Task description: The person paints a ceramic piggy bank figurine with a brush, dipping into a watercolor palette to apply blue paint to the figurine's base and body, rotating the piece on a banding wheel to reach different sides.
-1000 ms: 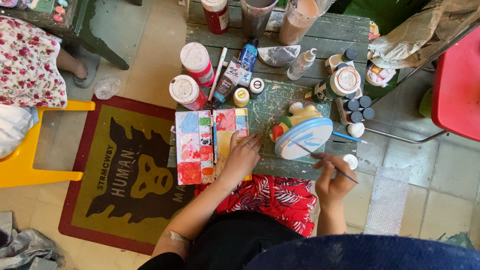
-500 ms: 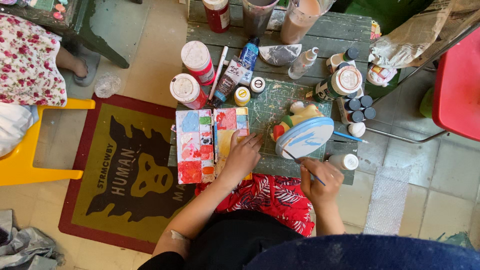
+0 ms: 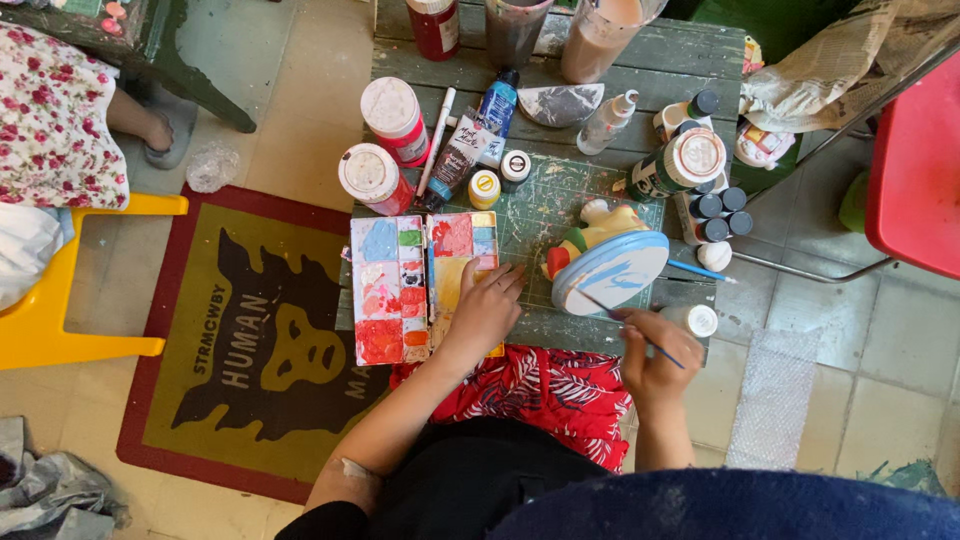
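My left hand rests flat on the right edge of a paint palette with many coloured wells. My right hand grips a thin blue paintbrush, and its tip touches the pale blue oval base of a ceramic figure. The figure lies on its side on a green cutting mat, showing yellow, white and red parts. A second blue brush lies just right of the figure.
Paint bottles, tubes and small jars crowd the green wooden table. Cups stand at its far edge. A red chair is at right, a yellow stool and another person's foot at left, a rug below.
My right hand has drawn the brush back toward me, then moved it up so the tip meets the figure's blue base. My left hand has stayed on the palette.
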